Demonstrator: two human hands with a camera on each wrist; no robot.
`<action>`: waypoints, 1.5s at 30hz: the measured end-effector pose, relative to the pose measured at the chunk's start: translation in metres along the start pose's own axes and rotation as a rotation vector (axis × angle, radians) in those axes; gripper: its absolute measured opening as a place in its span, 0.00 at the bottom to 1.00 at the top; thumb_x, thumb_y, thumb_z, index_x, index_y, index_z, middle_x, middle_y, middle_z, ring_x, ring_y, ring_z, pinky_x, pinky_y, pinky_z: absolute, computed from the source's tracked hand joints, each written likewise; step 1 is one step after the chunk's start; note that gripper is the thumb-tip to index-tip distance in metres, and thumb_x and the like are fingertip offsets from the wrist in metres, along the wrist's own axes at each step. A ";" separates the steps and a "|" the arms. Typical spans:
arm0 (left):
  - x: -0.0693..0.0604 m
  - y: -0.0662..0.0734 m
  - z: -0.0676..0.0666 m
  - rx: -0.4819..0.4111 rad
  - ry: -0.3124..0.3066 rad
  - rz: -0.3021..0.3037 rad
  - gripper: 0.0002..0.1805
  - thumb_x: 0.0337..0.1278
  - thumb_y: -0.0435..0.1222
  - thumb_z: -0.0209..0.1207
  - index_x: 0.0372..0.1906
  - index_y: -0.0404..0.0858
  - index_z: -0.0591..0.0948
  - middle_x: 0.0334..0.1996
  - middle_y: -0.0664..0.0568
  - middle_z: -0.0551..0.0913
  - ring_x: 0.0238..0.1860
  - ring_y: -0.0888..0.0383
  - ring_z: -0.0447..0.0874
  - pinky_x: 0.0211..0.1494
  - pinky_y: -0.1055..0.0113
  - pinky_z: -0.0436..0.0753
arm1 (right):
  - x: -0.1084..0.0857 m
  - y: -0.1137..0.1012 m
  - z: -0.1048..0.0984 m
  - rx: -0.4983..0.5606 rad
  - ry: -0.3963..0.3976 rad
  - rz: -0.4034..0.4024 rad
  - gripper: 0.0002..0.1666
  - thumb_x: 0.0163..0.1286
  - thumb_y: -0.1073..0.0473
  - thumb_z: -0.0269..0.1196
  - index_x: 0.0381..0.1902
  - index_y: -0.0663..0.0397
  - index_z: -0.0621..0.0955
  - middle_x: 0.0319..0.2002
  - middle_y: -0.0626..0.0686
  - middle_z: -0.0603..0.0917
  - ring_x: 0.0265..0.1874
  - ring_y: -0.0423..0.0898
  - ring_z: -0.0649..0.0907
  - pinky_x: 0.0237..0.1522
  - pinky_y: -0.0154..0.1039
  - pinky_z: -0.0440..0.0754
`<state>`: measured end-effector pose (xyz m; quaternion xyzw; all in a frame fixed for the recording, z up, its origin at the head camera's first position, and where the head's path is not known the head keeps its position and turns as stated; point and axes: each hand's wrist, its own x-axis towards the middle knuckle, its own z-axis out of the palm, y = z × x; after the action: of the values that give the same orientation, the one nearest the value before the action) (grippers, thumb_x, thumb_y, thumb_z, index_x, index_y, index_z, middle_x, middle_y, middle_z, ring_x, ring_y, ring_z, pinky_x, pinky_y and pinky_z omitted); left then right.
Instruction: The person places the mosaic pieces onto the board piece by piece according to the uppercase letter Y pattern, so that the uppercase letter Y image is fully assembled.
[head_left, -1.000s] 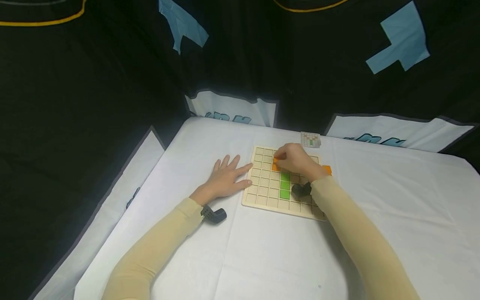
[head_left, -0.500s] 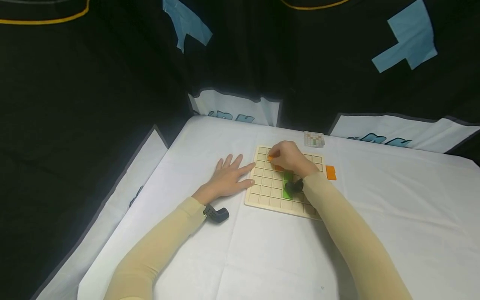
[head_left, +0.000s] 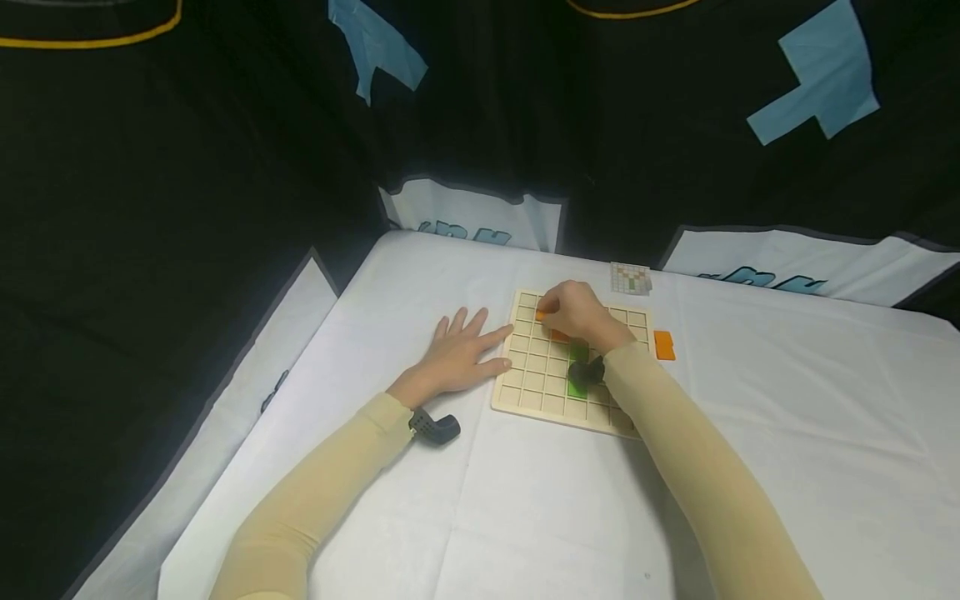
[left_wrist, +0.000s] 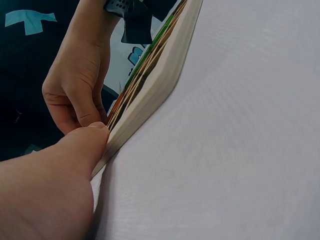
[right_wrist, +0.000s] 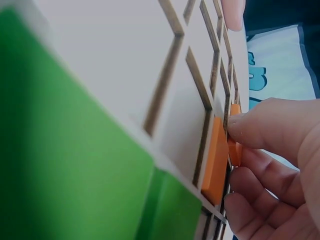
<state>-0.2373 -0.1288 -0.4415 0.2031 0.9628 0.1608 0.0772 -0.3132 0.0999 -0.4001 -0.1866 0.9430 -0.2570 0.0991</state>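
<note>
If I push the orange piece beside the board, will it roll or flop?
The orange piece probably won't roll: it lies flat. It looks stiff, with crisp edges. It might slide, since nothing holds it down.

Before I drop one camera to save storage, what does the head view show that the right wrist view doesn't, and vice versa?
Only the head view: the loose orange piece on the table right of the board, the gridded card near the table's far edge, and both sleeves. Only the right wrist view: the palm side of the right hand, fingers curled below the thumb. Both: the board, its green strip, the pinched orange piece in that hand, and another orange piece on the board.
</note>
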 end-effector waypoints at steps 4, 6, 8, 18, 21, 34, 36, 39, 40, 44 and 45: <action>0.000 0.000 0.001 -0.004 -0.001 -0.006 0.37 0.72 0.64 0.45 0.81 0.60 0.58 0.83 0.39 0.45 0.82 0.31 0.35 0.82 0.33 0.38 | -0.001 -0.001 0.001 -0.014 0.007 -0.017 0.18 0.62 0.68 0.66 0.51 0.61 0.88 0.54 0.61 0.88 0.59 0.57 0.84 0.65 0.50 0.81; 0.000 0.000 0.001 -0.004 -0.001 -0.006 0.37 0.72 0.64 0.45 0.81 0.60 0.58 0.83 0.39 0.46 0.83 0.31 0.35 0.82 0.33 0.38 | -0.001 0.000 0.002 -0.021 0.011 -0.027 0.18 0.62 0.68 0.66 0.51 0.61 0.88 0.54 0.61 0.88 0.59 0.57 0.84 0.65 0.50 0.81; 0.000 0.000 0.001 -0.004 0.000 -0.006 0.37 0.72 0.64 0.45 0.81 0.60 0.58 0.83 0.39 0.46 0.82 0.31 0.35 0.82 0.33 0.38 | 0.000 0.000 0.002 -0.020 0.011 -0.028 0.18 0.62 0.69 0.66 0.51 0.61 0.88 0.53 0.61 0.89 0.59 0.58 0.84 0.65 0.51 0.80; 0.000 0.001 0.000 0.002 0.000 -0.003 0.37 0.72 0.64 0.45 0.81 0.60 0.58 0.83 0.39 0.46 0.82 0.30 0.36 0.81 0.32 0.38 | 0.000 -0.002 0.002 -0.040 0.001 -0.029 0.17 0.62 0.70 0.65 0.49 0.62 0.89 0.54 0.61 0.88 0.60 0.59 0.83 0.69 0.52 0.77; 0.000 0.000 0.000 0.000 0.002 -0.002 0.37 0.72 0.64 0.45 0.81 0.60 0.58 0.83 0.39 0.46 0.82 0.30 0.36 0.81 0.32 0.38 | 0.000 -0.003 0.003 -0.036 0.000 -0.025 0.16 0.63 0.70 0.65 0.49 0.62 0.89 0.54 0.62 0.87 0.60 0.59 0.83 0.69 0.52 0.78; 0.001 0.000 0.001 -0.005 0.000 -0.006 0.37 0.71 0.64 0.45 0.81 0.60 0.58 0.83 0.40 0.46 0.83 0.31 0.35 0.82 0.33 0.38 | -0.001 -0.002 0.003 -0.044 -0.006 -0.022 0.17 0.64 0.70 0.65 0.50 0.62 0.88 0.56 0.62 0.87 0.62 0.60 0.82 0.70 0.52 0.77; 0.001 0.000 0.001 -0.001 0.000 -0.008 0.37 0.72 0.64 0.45 0.81 0.61 0.58 0.83 0.40 0.46 0.83 0.31 0.35 0.82 0.33 0.38 | -0.001 -0.003 0.003 -0.040 -0.006 -0.024 0.17 0.63 0.70 0.65 0.50 0.62 0.88 0.56 0.62 0.87 0.62 0.60 0.82 0.70 0.52 0.77; 0.001 0.001 0.000 0.001 -0.003 -0.012 0.37 0.72 0.64 0.45 0.81 0.61 0.58 0.83 0.40 0.46 0.83 0.31 0.35 0.82 0.33 0.38 | -0.002 -0.003 0.003 -0.039 -0.003 -0.032 0.17 0.63 0.71 0.64 0.50 0.62 0.88 0.56 0.62 0.87 0.62 0.60 0.82 0.69 0.53 0.77; 0.001 0.001 0.000 0.001 -0.002 -0.011 0.37 0.72 0.64 0.45 0.81 0.60 0.58 0.83 0.40 0.46 0.83 0.31 0.35 0.82 0.33 0.38 | -0.003 -0.004 0.003 -0.042 -0.002 -0.034 0.17 0.63 0.71 0.64 0.50 0.62 0.88 0.56 0.62 0.87 0.62 0.60 0.82 0.69 0.53 0.77; 0.000 0.002 -0.001 0.002 -0.003 -0.012 0.37 0.72 0.63 0.46 0.81 0.60 0.58 0.83 0.39 0.46 0.82 0.31 0.36 0.81 0.32 0.38 | -0.003 -0.005 0.003 -0.054 -0.004 -0.040 0.18 0.63 0.71 0.63 0.50 0.62 0.88 0.56 0.62 0.87 0.62 0.60 0.82 0.68 0.53 0.78; 0.000 0.002 -0.002 0.001 -0.002 -0.011 0.37 0.72 0.63 0.46 0.81 0.59 0.59 0.83 0.39 0.46 0.82 0.31 0.36 0.81 0.32 0.39 | -0.003 -0.005 0.002 -0.055 -0.006 -0.041 0.18 0.63 0.71 0.63 0.50 0.62 0.88 0.56 0.62 0.87 0.62 0.59 0.82 0.68 0.52 0.78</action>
<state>-0.2369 -0.1276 -0.4395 0.1982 0.9639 0.1596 0.0787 -0.3077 0.0958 -0.3989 -0.2091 0.9455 -0.2323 0.0914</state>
